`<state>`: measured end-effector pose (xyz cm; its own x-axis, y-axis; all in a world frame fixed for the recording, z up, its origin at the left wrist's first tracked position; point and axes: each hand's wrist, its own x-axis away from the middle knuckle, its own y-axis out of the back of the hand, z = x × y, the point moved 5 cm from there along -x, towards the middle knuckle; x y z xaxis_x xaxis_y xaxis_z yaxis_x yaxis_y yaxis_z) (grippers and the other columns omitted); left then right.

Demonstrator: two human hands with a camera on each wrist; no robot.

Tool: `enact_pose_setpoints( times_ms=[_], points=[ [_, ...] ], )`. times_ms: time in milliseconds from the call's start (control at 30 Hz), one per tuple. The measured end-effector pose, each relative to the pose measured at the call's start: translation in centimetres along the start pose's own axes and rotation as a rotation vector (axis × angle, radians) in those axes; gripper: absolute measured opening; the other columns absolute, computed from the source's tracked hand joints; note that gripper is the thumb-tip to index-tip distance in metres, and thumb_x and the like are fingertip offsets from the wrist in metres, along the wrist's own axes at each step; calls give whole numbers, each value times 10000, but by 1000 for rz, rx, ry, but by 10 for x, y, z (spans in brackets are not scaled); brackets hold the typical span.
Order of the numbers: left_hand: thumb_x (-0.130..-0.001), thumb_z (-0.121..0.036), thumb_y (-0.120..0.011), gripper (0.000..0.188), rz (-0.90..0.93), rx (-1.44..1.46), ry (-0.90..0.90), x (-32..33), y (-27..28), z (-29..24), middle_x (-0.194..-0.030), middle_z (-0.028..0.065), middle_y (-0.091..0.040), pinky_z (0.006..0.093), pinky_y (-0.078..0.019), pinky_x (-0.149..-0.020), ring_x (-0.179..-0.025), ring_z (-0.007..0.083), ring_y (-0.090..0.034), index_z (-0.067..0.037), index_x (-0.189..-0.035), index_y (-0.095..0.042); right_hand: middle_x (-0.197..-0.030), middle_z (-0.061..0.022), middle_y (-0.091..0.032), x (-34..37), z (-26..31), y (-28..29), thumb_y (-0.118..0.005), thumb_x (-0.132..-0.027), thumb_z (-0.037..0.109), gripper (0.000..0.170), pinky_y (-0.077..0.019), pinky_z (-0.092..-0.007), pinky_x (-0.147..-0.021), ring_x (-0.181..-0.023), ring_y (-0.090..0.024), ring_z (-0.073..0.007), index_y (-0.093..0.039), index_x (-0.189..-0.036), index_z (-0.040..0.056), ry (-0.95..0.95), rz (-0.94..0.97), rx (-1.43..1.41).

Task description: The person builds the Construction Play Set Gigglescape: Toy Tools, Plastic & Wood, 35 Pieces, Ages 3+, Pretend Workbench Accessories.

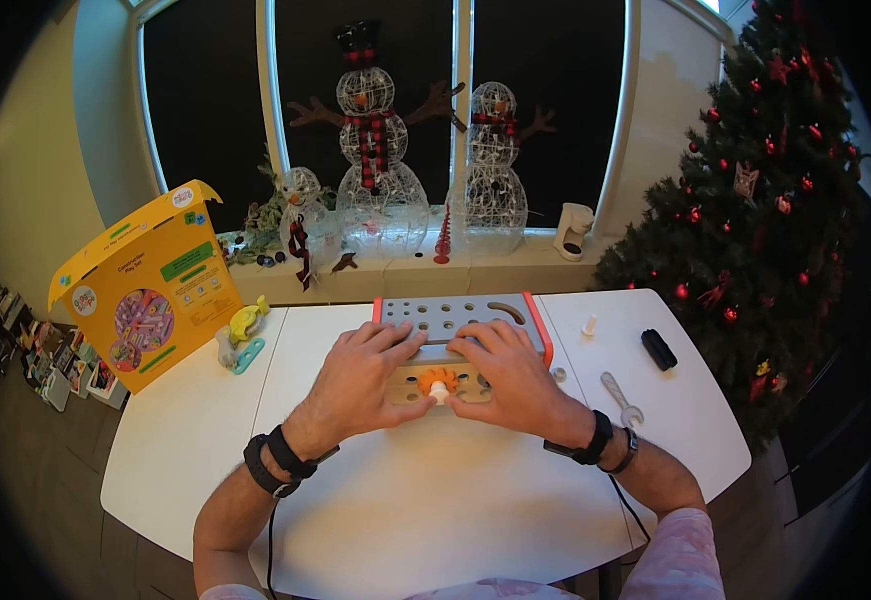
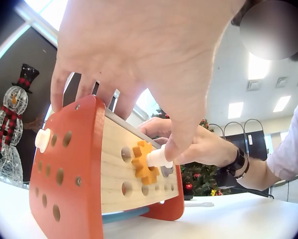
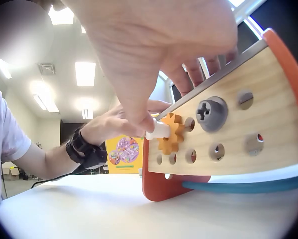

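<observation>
A toy workbench with a grey perforated top [image 1: 441,320], red ends and a wooden front [image 3: 233,149] stands on the table. An orange gear [image 2: 146,162] lies against that front, with a white peg [image 3: 160,130] through its middle. My left hand [image 1: 348,388] presses its thumb on the peg from the left, its fingers resting over the bench's top edge. From the right, my right hand [image 1: 518,390] does likewise with its thumb. Beside the gear a grey screw head [image 3: 211,114] sits in the front.
On the white table [image 1: 426,510], a yellow box [image 1: 151,290] and small toy pieces [image 1: 246,325] stand at the left. At the right are a white peg [image 1: 590,325], a black brush-like object [image 1: 659,349] and a grey wrench [image 1: 623,400].
</observation>
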<state>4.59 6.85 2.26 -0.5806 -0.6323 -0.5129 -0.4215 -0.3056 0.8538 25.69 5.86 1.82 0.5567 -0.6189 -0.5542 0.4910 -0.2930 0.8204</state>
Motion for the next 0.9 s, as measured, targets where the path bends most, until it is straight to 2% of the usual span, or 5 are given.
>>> enact_pose_setpoints(
  times_ms=[467,600,800,867,900],
  points=[
    [-873,-542,-818,794,11,-10,1,-1,1,-1,-1431,174,-679,492,-500,-1072,-1287,354,-622,-41,-1472,-671,-1398,-135,-628,-2,0,-1,-862,-871,381,571,-419,-501,-1117,-1330,-539,-345,-674,-1288,40,-20,11,5],
    [-830,-533,-858,814,-3,-15,0,-1,2,0,-1449,179,-683,476,-499,-1083,-1247,362,-636,-46,-1461,-691,-1401,-135,-627,-2,0,-1,-860,-879,370,562,-421,-506,-1117,-1326,-542,-342,-673,-1294,41,-17,17,8],
    [-806,-561,-878,862,32,-46,-4,-2,3,1,-1485,168,-663,481,-479,-1119,-1302,376,-620,-54,-1475,-681,-1472,-142,-616,6,12,11,-856,-901,331,500,-433,-523,-1159,-1370,-539,-384,-705,-1327,118,81,49,36],
    [-796,-563,-886,873,45,-39,1,-2,3,0,-1493,165,-659,482,-476,-1124,-1316,378,-615,-55,-1476,-681,-1542,-157,-604,12,8,11,-877,-888,282,296,-441,-519,-1189,-1440,-512,-412,-774,-1100,103,101,50,-60],
    [-797,-568,-886,882,44,-39,-4,-2,2,1,-1469,158,-664,491,-479,-1110,-1315,366,-616,-59,-1484,-667,-1542,-157,-604,14,2,12,-877,-888,282,296,-441,-519,-1189,-1440,-512,-412,-774,-1100,103,101,49,-61]
  ],
)
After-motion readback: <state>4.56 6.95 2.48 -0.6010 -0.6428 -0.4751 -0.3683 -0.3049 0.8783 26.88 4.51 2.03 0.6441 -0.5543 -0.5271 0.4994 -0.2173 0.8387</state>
